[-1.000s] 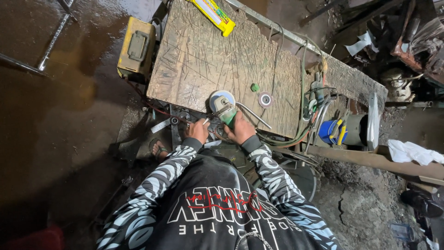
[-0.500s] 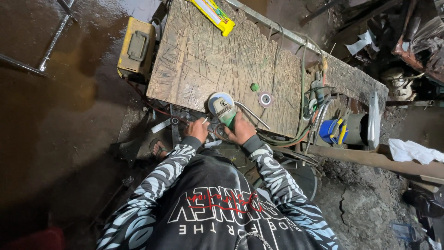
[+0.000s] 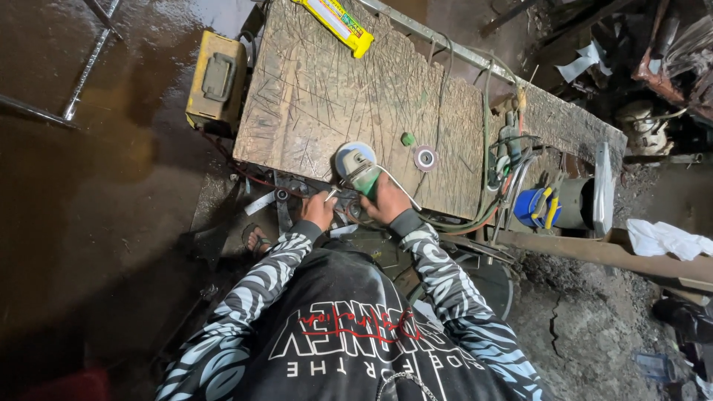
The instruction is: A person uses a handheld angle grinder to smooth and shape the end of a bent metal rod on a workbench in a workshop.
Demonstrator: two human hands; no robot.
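My right hand (image 3: 388, 203) grips the green body of an angle grinder (image 3: 358, 169), whose disc guard rests at the near edge of a scarred wooden bench top (image 3: 327, 96). My left hand (image 3: 319, 209) is just left of it, pinching a small metal tool or key close to the grinder's head. Both arms wear striped black and white sleeves. A small green cap (image 3: 408, 139) and a round disc with a red centre (image 3: 425, 158) lie on the bench beyond the grinder.
A yellow metal box (image 3: 215, 82) stands at the bench's left side. A yellow and green packet (image 3: 334, 22) lies at the far edge. Cables, a blue container (image 3: 531, 208) with pliers, a white cloth (image 3: 665, 238) and scrap sit at the right. Wet floor at left.
The view has shifted very slightly. Both hands stay at the grinder with small adjustments; the grinder has barely moved.
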